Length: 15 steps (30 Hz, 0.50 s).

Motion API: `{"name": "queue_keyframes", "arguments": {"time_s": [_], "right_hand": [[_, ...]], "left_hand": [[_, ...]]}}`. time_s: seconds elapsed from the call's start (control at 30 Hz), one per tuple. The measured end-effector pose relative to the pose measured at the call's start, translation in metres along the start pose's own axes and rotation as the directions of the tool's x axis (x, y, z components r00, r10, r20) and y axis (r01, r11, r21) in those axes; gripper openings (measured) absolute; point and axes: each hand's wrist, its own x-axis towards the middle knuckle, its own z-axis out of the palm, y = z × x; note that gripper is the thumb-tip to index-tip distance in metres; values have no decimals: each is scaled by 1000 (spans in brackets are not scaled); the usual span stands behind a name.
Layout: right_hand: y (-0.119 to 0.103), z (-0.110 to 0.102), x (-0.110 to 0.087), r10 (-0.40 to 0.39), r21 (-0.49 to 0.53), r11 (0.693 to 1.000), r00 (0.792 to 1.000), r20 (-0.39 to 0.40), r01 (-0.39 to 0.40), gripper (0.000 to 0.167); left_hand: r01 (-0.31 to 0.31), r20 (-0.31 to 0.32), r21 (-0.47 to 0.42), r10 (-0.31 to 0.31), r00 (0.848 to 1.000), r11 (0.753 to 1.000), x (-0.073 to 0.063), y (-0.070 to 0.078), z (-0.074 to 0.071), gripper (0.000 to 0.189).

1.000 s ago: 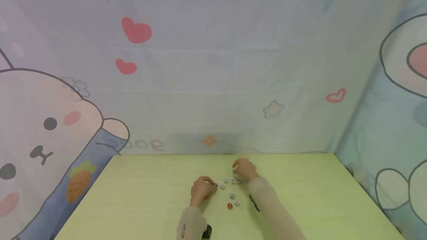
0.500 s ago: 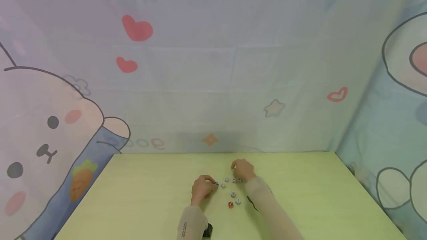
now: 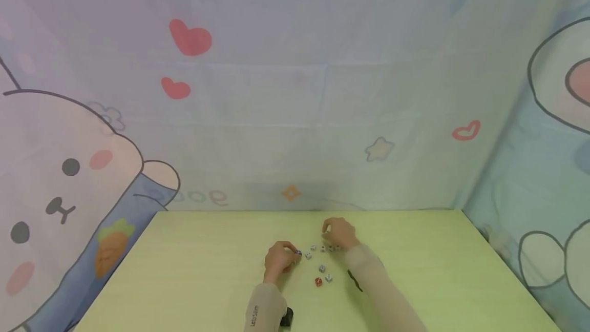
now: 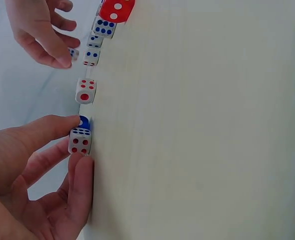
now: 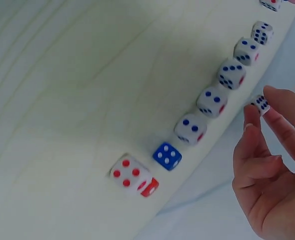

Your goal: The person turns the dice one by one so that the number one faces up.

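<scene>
My left hand point(image 3: 278, 257) pinches a white die point(image 4: 80, 141) together with a blue die point(image 4: 83, 121) between its fingertips, close to the tabletop. In the right wrist view my right hand point(image 5: 277, 155) holds one small white die point(image 5: 260, 105) with blue pips between thumb and fingertips, off to the side of a row of dice. That row has several white dice, among them one with two blue pips up point(image 5: 190, 128), plus another blue die point(image 5: 167, 156). A white die with red pips point(image 4: 85, 91) stands just beyond the left hand's fingers.
Nearest the person on the table point(image 3: 193, 281) lie a red die point(image 3: 318, 282) and a white die point(image 3: 329, 277), with another white one point(image 3: 321, 268) behind them. A printed cloth point(image 3: 258, 96) hangs behind the table's far edge.
My right hand dips slightly left over the dice, then shifts back right with its die. The left hand keeps its pinch in place, and the dice on the table stay put.
</scene>
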Motion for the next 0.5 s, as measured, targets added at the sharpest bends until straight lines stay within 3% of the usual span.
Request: {"name": "queue_keyframes", "arguments": {"time_s": [0.17, 0.4, 0.5], "right_hand": [[6, -12, -11, -38, 23, 999, 999, 13, 38, 2], [13, -23, -35, -72, 0, 997, 996, 57, 73, 17], [16, -23, -43, -83, -6, 997, 995, 53, 83, 16]], "left_hand": [[-1, 2, 5, 1, 1000, 1000, 2, -1, 1, 13], [-11, 3, 11, 11, 1000, 1000, 1, 0, 0, 12], [-23, 10, 9, 23, 1000, 1000, -1, 1, 0, 12]]}}
